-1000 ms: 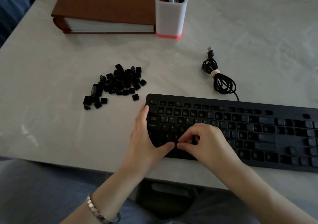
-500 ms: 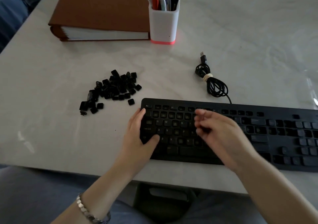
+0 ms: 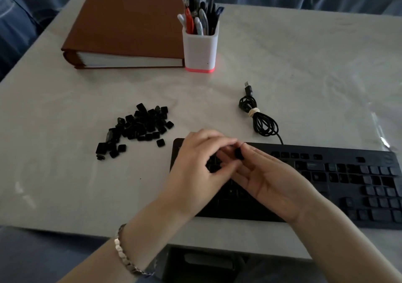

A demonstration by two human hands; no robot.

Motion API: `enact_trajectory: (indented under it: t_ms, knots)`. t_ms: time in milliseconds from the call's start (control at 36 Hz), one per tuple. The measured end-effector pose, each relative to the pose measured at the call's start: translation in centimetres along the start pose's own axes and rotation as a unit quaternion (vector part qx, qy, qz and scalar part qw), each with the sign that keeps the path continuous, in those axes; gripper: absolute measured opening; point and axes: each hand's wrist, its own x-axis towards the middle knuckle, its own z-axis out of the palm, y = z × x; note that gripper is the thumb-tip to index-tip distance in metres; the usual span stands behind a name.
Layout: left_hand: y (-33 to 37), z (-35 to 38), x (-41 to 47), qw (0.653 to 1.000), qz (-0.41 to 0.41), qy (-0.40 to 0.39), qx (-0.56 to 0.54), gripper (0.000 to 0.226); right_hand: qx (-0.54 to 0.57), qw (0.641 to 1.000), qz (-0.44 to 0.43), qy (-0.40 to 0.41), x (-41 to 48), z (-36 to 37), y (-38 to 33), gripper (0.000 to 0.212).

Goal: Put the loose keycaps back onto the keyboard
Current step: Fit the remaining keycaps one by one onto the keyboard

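Above the keyboard [image 3: 339, 175], the left hand [image 3: 195, 165] and right hand [image 3: 272, 181] meet, together pinching one keycap [image 3: 239, 154].

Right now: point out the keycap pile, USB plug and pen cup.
keycap pile [image 3: 139, 128], head view, middle of the heap.
USB plug [image 3: 248, 89], head view, black housing behind the metal tip.
pen cup [image 3: 200, 47], head view, white front wall.

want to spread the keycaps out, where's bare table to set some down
Bare table lies left of the keycap pile and keyboard, in the strip between pile and binder, and widely right of the pen holder and cable, behind the keyboard. Crowded: the keyboard's left end, where left hand and right hand meet around a keycap.
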Motion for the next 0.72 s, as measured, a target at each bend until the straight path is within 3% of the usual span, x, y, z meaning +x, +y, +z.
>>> enact_trajectory:
  t_ms: [250,361,417,528,611,722]
  knots:
    - [0.4,0.9,0.3,1.000,0.009,0.020,0.014,0.025,-0.044,0.999,-0.002,-0.004,-0.4,-0.4,0.0,0.030]
    - [0.9,0.2,0.2,0.989,-0.081,0.030,-0.119,0.020,-0.032,0.999,-0.024,0.028,-0.7,-0.8,-0.4,0.025]
    - [1.4,-0.2,0.3,0.961,-0.165,0.034,-0.218,0.018,-0.036,0.997,-0.040,0.046,-0.9,-1.0,-0.6,0.026]
    - [1.6,-0.7,0.3,0.873,-0.294,0.019,-0.390,0.023,-0.064,0.994,-0.069,0.062,-1.4,-1.6,-0.8,0.019]
    - [1.8,-1.0,0.1,0.818,-0.323,0.021,-0.475,0.024,-0.083,0.991,-0.089,0.058,-1.7,-1.7,-0.9,0.020]
    - [2.1,-1.4,-0.2,0.803,-0.313,0.005,-0.508,0.024,-0.107,0.989,-0.097,0.046,-2.2,-1.7,-1.1,0.026]
